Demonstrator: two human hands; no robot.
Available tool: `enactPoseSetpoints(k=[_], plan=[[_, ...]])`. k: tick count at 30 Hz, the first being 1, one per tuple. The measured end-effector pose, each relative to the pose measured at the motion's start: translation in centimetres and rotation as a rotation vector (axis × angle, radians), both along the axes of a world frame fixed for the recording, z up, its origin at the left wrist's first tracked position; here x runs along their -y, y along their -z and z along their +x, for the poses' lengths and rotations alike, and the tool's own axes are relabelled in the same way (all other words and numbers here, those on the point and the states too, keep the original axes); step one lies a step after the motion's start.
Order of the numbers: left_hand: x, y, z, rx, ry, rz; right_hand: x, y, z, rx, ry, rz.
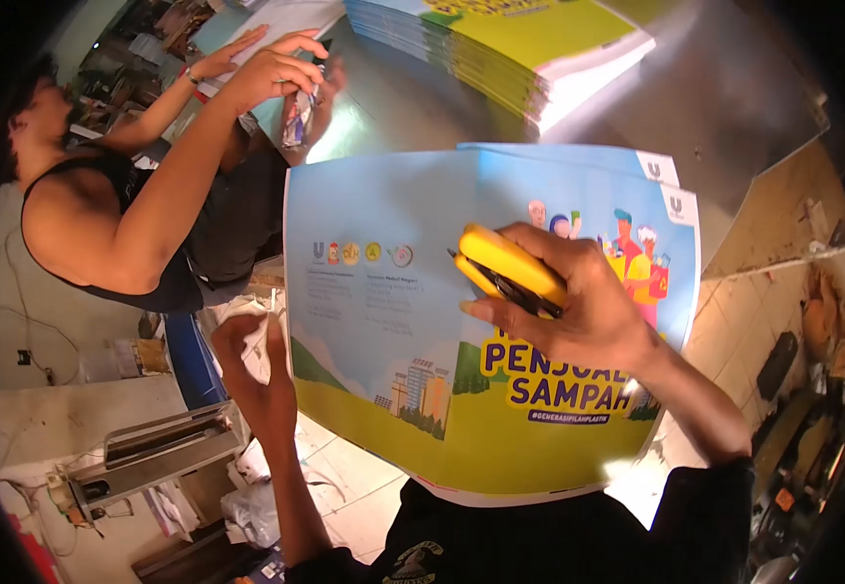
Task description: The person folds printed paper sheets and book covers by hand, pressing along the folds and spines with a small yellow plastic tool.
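My right hand [578,302] is wrapped round a yellow stapler [515,265], over the right half of an open printed cover sheet [383,321]. The sheet is blue above and green below, with cartoon people and the words "PENJUALAN SAMPAH", partly covered by my hand. A second sheet edge shows behind its top. At the sheet's left edge is my left hand [255,365], its fingers curled with thumb and forefinger close together; what it pinches, if anything, is too small to make out.
A thick stack of similar booklets [500,73] lies on the metal table [393,117] beyond the sheet. At upper left a co-worker [121,214] in a dark sleeveless top holds a small object [301,115]. A metal-framed machine [160,453] stands at lower left.
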State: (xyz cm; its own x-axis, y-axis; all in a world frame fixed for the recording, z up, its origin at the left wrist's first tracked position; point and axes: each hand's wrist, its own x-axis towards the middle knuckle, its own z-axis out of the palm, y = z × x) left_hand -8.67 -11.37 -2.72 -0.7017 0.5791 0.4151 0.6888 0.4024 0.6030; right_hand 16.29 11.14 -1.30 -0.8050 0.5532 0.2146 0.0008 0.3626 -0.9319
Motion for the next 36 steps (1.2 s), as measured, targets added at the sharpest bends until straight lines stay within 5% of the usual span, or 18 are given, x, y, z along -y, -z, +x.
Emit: enactPoseSetpoints(k=[2, 4, 6, 8, 10, 15, 17, 19, 23, 26, 36], plan=[[0.1, 2.3, -2.8, 0.039, -0.082, -0.125, 0.1, -0.7, 0.2, 0.036, -0.032, -0.031], [0.6, 4.6, -5.2, 0.542, -0.083, -0.176, 0.1, -1.7, 0.0, -0.015, -0.023, -0.425], [0.1, 4.0, -4.7, 0.694, -0.069, -0.284, -1.3, -4.2, 0.5, 0.157, 0.054, -0.693], [1.6, 4.3, -4.5, 0.686, 0.128, -0.151, -1.6, -3.8, 1.9, 0.016, 0.139, -0.521], [2.5, 2.0, -2.3, 0.803, 0.023, -0.032, -2.3, -3.9, 2.6, 0.02, 0.156, -0.237], [4.0, -0.2, -0.8, 0.742, -0.048, -0.221, -3.5, -3.0, 2.5, 0.076, 0.077, 0.19], [2.5, -0.4, 1.1, 0.024, -0.123, -0.256, -3.2, -2.6, 2.1, 0.127, 0.054, 0.236], [-0.1, -1.9, 1.8, -0.227, -0.005, -0.3, -2.7, -2.6, 1.5, 0.147, 0.05, 0.243], [-6.7, -4.5, 3.6, -0.339, 0.694, -0.365, -2.9, -1.7, 1.5, 0.119, 0.063, 0.212], [-10.3, -3.5, 4.7, -0.306, 0.865, -0.278, -2.3, -2.0, 1.6, 0.144, 0.085, 0.222], [-11.0, -0.7, 4.4, -0.247, 0.814, -0.258, -2.7, -3.5, 1.6, 0.257, -0.158, 0.405]])
